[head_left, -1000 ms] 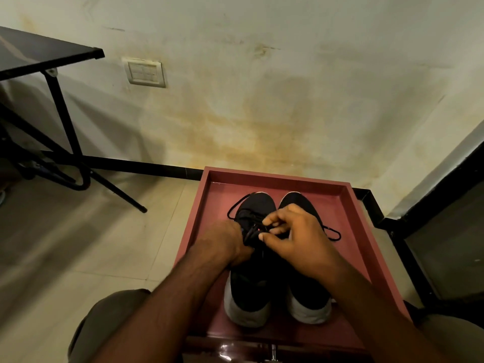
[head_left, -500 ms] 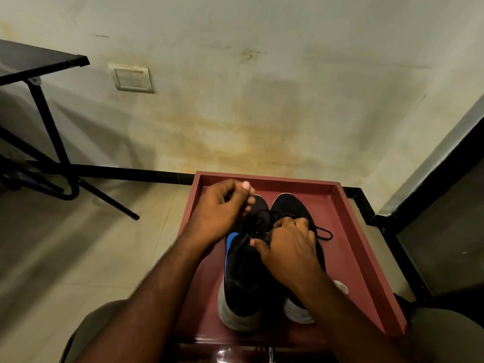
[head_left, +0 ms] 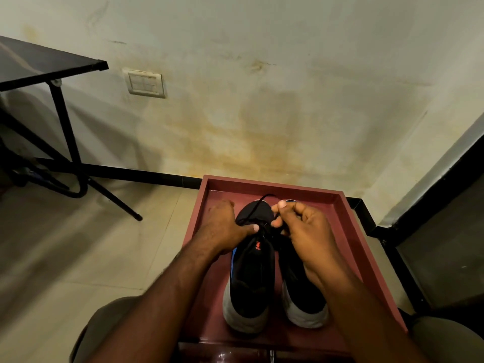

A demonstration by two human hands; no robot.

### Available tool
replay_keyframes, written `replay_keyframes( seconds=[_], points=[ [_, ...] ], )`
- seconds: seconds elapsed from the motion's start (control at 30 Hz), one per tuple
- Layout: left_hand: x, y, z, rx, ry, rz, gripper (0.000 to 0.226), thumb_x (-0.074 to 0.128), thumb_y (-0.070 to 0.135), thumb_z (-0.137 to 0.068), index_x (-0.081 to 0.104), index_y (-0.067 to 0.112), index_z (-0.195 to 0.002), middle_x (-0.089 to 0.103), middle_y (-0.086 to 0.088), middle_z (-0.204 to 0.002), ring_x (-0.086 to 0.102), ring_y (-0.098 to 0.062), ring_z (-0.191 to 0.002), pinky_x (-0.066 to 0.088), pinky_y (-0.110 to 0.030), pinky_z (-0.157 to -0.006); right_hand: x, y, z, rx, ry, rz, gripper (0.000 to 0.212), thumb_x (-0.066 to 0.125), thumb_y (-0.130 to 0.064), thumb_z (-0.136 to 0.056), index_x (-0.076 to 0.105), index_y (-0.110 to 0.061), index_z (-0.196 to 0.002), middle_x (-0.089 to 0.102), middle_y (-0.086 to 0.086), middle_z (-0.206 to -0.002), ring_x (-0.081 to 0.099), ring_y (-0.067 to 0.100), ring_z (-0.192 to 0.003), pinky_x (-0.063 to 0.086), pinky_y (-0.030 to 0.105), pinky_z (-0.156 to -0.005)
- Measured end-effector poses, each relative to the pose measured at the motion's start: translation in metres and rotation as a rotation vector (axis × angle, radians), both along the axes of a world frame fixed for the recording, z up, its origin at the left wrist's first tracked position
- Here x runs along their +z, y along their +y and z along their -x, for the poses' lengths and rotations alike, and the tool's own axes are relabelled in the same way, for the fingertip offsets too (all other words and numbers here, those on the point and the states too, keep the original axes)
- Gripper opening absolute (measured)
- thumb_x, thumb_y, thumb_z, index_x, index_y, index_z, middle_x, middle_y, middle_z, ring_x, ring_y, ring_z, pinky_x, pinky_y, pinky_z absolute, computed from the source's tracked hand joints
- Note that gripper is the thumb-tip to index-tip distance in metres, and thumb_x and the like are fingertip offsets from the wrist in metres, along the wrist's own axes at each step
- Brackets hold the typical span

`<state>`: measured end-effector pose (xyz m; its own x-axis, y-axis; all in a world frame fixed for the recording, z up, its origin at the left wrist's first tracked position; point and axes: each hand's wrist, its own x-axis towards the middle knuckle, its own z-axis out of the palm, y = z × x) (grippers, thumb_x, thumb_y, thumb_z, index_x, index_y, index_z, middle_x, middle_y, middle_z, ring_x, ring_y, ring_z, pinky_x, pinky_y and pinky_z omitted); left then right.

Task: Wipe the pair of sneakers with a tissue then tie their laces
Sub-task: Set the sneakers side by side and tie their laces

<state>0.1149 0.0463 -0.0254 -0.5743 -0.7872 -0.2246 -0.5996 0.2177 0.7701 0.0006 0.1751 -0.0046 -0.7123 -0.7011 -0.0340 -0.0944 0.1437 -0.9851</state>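
I see the sneakers [head_left: 272, 273] side by side in the red tray [head_left: 348, 231], heels near. Left hand [head_left: 225, 229] and right hand [head_left: 303, 231] each pinch the left shoe's lace [head_left: 258, 205]; uneven pull may collapse the loop. Beyond lie a tiled floor [head_left: 78, 244], a stained wall [head_left: 262, 100] and, far left, a black table [head_left: 39, 64].

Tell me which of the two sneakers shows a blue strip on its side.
The left sneaker, the one under the left hand: blue runs along its outer edge. The right sneaker shows only black and white.
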Motion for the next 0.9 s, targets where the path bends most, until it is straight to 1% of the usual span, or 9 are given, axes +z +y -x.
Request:
replay_keyframes(
  seconds=[0.07, 0.17, 0.27, 0.47, 0.53, 0.63, 0.77, 0.83, 0.9],
  points=[
    [-0.007, 0.002, 0.009, 0.067, 0.152, -0.162, 0.079, 0.084, 0.017, -0.085, 0.037, 0.017, -0.149, 0.051, -0.007, -0.137, 0.061, -0.02, -0.109, 0.059, -0.035, -0.087, 0.007, 0.0, -0.005, -0.011, -0.089, 0.099, 0.019, 0.06, -0.027, -0.104, 0.076, -0.017, -0.099, 0.071, 0.002, -0.071, 0.069, 0.018, -0.076, 0.056, 0.039, -0.081],
    [-0.005, 0.009, 0.026, 0.165, 0.449, -0.282, 0.059, 0.073, 0.006, -0.092, 0.045, 0.022, -0.141, 0.058, -0.003, -0.133, 0.067, -0.014, -0.101, 0.063, -0.038, -0.088, 0.016, -0.001, -0.012, -0.02, -0.164, 0.186, 0.018, 0.06, -0.022, -0.105, 0.075, -0.013, -0.102, 0.067, 0.001, -0.07, 0.067, 0.017, -0.074, 0.056, 0.032, -0.074],
    [0.023, 0.017, 0.03, 0.181, 0.761, -0.116, 0.04, 0.062, 0.004, -0.1, 0.051, 0.017, -0.136, 0.064, 0.0, -0.128, 0.075, -0.006, -0.091, 0.061, -0.024, -0.081, 0.025, 0.003, -0.012, -0.029, -0.12, 0.151, 0.02, 0.059, -0.022, -0.105, 0.078, -0.018, -0.1, 0.07, -0.001, -0.075, 0.063, 0.011, -0.068, 0.053, 0.026, -0.066],
    [0.114, 0.04, 0.023, -0.079, 0.993, 0.143, 0.03, 0.053, -0.001, -0.104, 0.053, 0.005, -0.133, 0.067, -0.007, -0.126, 0.076, -0.018, -0.102, 0.061, -0.032, -0.09, 0.04, 0.005, -0.015, 0.184, 0.03, 0.004, 0.019, 0.057, -0.031, -0.106, 0.073, -0.028, -0.117, 0.075, 0.01, -0.081, 0.063, 0.012, -0.064, 0.043, 0.031, -0.058],
    [0.146, 0.044, 0.024, -0.173, 0.986, 0.156, 0.029, 0.051, -0.003, -0.105, 0.053, 0.003, -0.133, 0.069, -0.013, -0.123, 0.076, -0.02, -0.102, 0.061, -0.034, -0.092, 0.052, 0.006, -0.022, 0.305, 0.003, 0.035, 0.019, 0.057, -0.032, -0.107, 0.071, -0.025, -0.116, 0.077, 0.01, -0.088, 0.062, 0.015, -0.064, 0.04, 0.029, -0.054],
    [0.179, 0.044, 0.026, -0.307, 0.893, 0.264, 0.027, 0.054, 0.007, -0.105, 0.06, 0.012, -0.131, 0.068, -0.004, -0.128, 0.073, -0.019, -0.111, 0.06, -0.041, -0.097, 0.071, 0.007, -0.028, 0.342, 0.064, 0.057, 0.024, 0.055, -0.032, -0.107, 0.074, -0.018, -0.105, 0.07, -0.005, -0.07, 0.055, 0.008, -0.055, 0.041, 0.021, -0.053],
    [0.179, 0.044, 0.004, 0.091, 0.973, 0.546, 0.036, 0.053, 0.043, -0.105, 0.051, 0.026, -0.137, 0.06, 0.01, -0.133, 0.059, 0.004, -0.121, 0.053, -0.022, -0.098, 0.118, 0.005, -0.016, 0.136, 0.025, 0.221, 0.033, 0.048, -0.033, -0.11, 0.07, -0.018, -0.09, 0.051, -0.009, -0.06, 0.048, 0.008, -0.052, 0.037, 0.018, -0.047],
    [0.148, 0.05, -0.007, 0.081, 0.806, 0.438, 0.048, 0.041, 0.065, -0.101, 0.049, 0.031, -0.134, 0.06, 0.018, -0.124, 0.056, 0.015, -0.113, 0.046, -0.013, -0.093, 0.15, 0.005, -0.006, 0.128, 0.02, 0.287, 0.036, 0.044, -0.036, -0.111, 0.067, -0.018, -0.089, 0.049, -0.009, -0.06, 0.048, 0.009, -0.053, 0.036, 0.019, -0.047],
    [0.106, 0.066, -0.009, -0.189, 0.443, 0.294, 0.057, 0.037, 0.077, -0.095, 0.058, 0.032, -0.122, 0.067, 0.019, -0.109, 0.061, 0.013, -0.1, 0.052, -0.022, -0.094, 0.18, 0.002, 0.001, 0.172, 0.03, 0.324, 0.037, 0.042, -0.037, -0.112, 0.065, -0.018, -0.09, 0.05, -0.008, -0.062, 0.048, 0.01, -0.054, 0.036, 0.021, -0.048]
  ],
)
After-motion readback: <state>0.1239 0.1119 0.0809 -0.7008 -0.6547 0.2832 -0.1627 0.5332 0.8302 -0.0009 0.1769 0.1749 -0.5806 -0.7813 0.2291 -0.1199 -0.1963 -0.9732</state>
